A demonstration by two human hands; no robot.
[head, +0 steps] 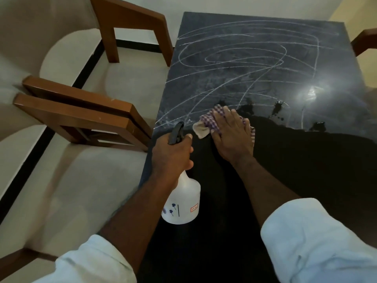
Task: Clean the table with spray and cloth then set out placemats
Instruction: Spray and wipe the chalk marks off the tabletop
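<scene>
The dark stone table (pixel 255 82) is covered with white scribbled lines over its far half, and its near half looks dark and plain. My left hand (pixel 173 154) grips the neck of a white spray bottle (pixel 183 203) with a black trigger head, held just above the table's left edge. My right hand (pixel 230 135) presses flat on a purple checked cloth (pixel 208 123) lying on the table near the boundary between the marked and dark areas. Fingers are spread over the cloth. No placemats are in view.
Two wooden chairs stand to the left of the table, one near (pixel 81 115) and one farther back (pixel 130 23). Another wooden chair part (pixel 365 39) shows at the right edge. A bright light reflection (pixel 312 92) glares on the table's right side. Pale floor lies on the left.
</scene>
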